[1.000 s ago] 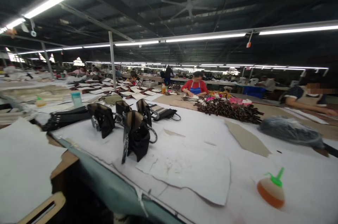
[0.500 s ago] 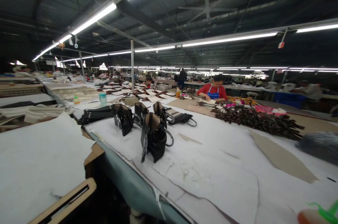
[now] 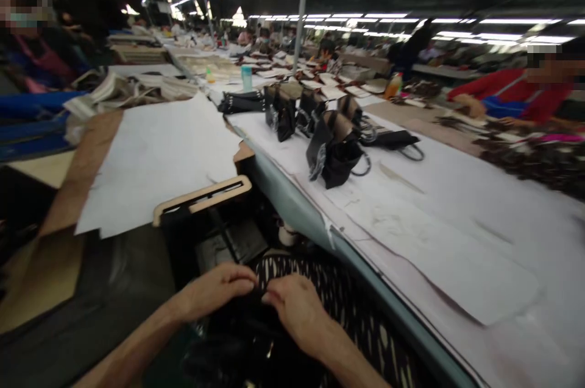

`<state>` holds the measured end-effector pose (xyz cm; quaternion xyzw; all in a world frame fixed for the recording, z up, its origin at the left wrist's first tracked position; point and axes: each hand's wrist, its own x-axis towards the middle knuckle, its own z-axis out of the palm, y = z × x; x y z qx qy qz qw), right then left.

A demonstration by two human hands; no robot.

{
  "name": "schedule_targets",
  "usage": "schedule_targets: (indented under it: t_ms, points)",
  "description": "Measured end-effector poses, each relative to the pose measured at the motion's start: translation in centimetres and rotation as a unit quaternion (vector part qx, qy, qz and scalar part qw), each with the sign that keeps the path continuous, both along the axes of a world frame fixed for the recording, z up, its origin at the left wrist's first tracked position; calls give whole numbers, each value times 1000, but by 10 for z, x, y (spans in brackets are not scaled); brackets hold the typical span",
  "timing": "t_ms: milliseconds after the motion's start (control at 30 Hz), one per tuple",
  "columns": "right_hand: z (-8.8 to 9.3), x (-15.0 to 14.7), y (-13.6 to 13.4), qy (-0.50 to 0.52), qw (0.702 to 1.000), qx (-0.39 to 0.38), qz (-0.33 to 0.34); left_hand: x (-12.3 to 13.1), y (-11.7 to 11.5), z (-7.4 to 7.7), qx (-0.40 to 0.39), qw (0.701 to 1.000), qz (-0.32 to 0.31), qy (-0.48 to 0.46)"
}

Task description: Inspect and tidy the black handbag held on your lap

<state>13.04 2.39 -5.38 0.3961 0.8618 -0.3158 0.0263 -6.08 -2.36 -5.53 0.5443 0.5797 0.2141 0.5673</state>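
Observation:
Low in the view, my left hand (image 3: 222, 289) and my right hand (image 3: 298, 306) face each other with fingers curled and thumbs pressed in. Between and beneath them is a glossy black item (image 3: 247, 345), too dark to name, with a small bright glint on it. What the fingertips pinch is hidden in shadow. Dark cloth with pale patches (image 3: 351, 303) lies just beyond and to the right of my right hand. Several black handbags (image 3: 336, 153) with wrapped handles stand on the white-covered table (image 3: 457, 242) ahead.
A second table with white sheeting (image 3: 169, 150) is at left, a slotted tan frame (image 3: 205, 196) at its near corner. A teal-lidded cup (image 3: 247, 78) and a post (image 3: 301, 16) stand farther back. One person in red (image 3: 516, 92) sits at right; another person (image 3: 41, 59) is at far left.
The view has swung down and to the left. Both my hands have come into sight over the black item, and the person at far left now shows.

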Motion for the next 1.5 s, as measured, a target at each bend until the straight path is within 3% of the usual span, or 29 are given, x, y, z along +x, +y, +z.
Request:
schedule_targets:
  t_ms: [133,267,467,633,867,1033,1233,1500]
  points:
    - [-3,-10,10,25,1000,3,7,-34,-11,-2,-25,981,59,-186]
    - [-1,-13,12,22,999,-21,13,-43,-27,-10,-35,962,136,-233]
    - [0,-17,14,0,999,-31,18,-37,-23,-18,-39,968,143,-201]
    - [2,-17,15,-2,999,-31,18,-27,-14,-13,-13,989,126,-70]
    - [3,-16,18,6,998,-53,27,-14,-15,-20,62,986,148,53]
    - [4,-23,16,58,994,-72,53,-10,-16,-20,59,986,153,39]
    - [1,-38,8,62,996,-43,57,-6,-20,-16,55,982,177,27]
    - [-2,-41,4,60,996,-19,62,-6,-26,-25,53,976,211,-21]
